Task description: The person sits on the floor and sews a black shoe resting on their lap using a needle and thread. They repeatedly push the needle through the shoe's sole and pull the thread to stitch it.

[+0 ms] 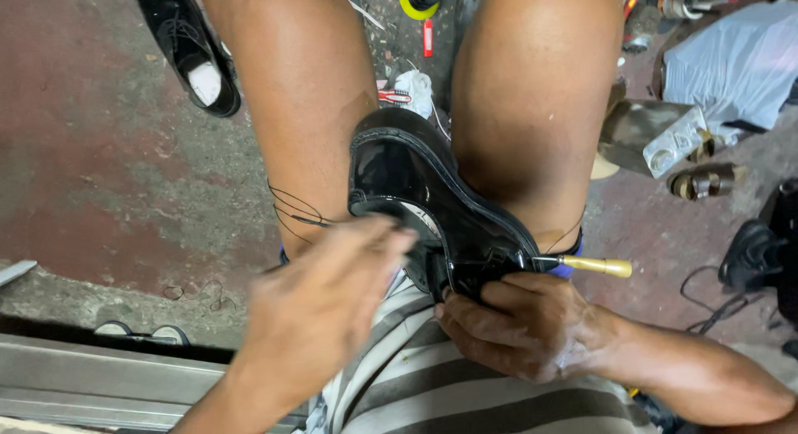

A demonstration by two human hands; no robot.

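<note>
Glossy black patent shoe (424, 201) clamped between the knees during hand-stitching of its sole edge.
Right hand (524, 326), fingers curled, grips the shoe heel and a wooden-handled awl (594, 266); blurred left hand (324, 309), fingers bunched, apparently pinches dark thread (295, 214). Judged next: drawing the thread taut, evenly.

left hand (320, 305): raised, blurred, fingers pinched | right hand (519, 326): grip closed, knuckles up
</note>
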